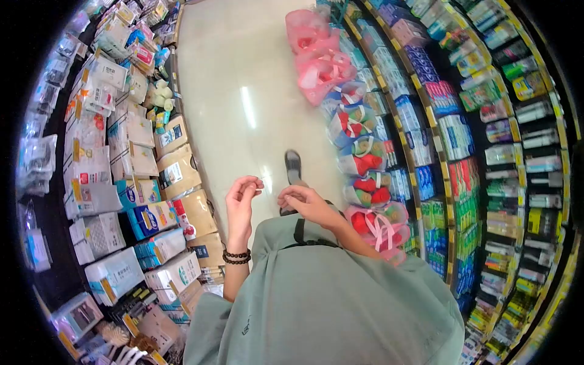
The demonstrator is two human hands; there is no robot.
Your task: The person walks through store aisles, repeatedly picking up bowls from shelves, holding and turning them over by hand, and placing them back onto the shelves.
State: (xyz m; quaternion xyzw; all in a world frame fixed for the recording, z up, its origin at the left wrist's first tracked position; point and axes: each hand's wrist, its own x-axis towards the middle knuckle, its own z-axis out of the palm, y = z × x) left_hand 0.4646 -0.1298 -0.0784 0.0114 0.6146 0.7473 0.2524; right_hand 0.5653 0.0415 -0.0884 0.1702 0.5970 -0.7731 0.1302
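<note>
Your left hand [242,198] and right hand [307,202] are raised before your chest, fingers loosely curled, holding nothing visible (beaded bracelets [236,256] on left wrist), between stocked shelves [450,134].

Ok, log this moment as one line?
left hand: raised, fingers curled, nothing visibly held | right hand: at chest, loosely closed | setting: shop aisle floor, shelves both sides

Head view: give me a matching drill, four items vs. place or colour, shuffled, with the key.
Column 1:
1. left hand
2. right hand
3. beaded bracelets
4. net bags

Column 2:
A. pink, hanging off the right-hand shelving
B. raised, fingers curled, holding nothing
C. dark, around the left wrist
D. at the chest, above the black strap, fingers bent

Pairs: 1-B, 2-D, 3-C, 4-A
</note>
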